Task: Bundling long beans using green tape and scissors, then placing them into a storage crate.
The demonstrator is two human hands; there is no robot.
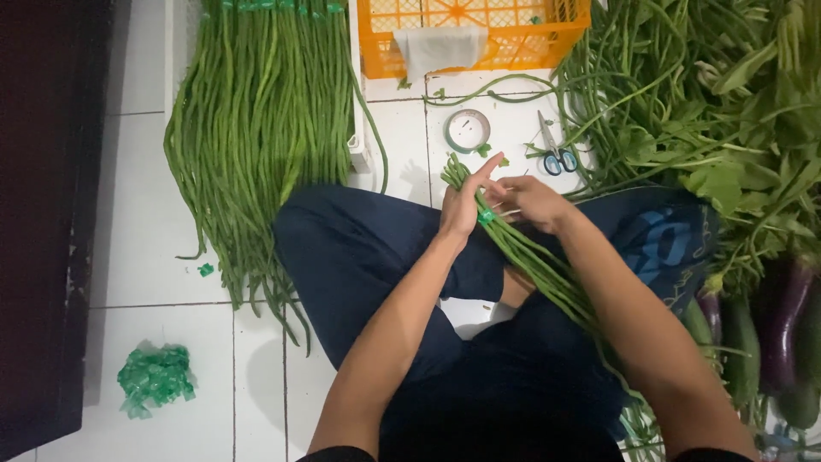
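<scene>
Sat cross-legged on the white tiled floor (145, 222), with a small bundle of long beans (539, 265) laid across the lap, running from the right knee up to the hands. Gripped this bundle near its upper end with the left hand (462, 205), fingers closed around the stems and only the index finger stretched out. Kept the right hand (530, 201) just beside it, fingers bent toward a green band (486, 216) that already sat around the beans; not possible to tell whether it truly pinched the band or only touched it.

As for what looked done: saw a big pile of long beans (256, 128) lying to the left, with green ties (274, 5) in a row at its far end, so judged these as already bound. Saw also a small heap of crumpled green scraps (154, 376) on the floor at the near left.

As for what looked left: saw many loose bean strands (650, 77) on the right, mixed with leafy greens (753, 128), without any ties visible. Judged the band in hand as placed but maybe not yet finished.

Noticed a tape roll (468, 130) and scissors (556, 154) just beyond the hands, an orange crate (513, 34) behind them, and purple eggplants (791, 316) at the right edge.
</scene>
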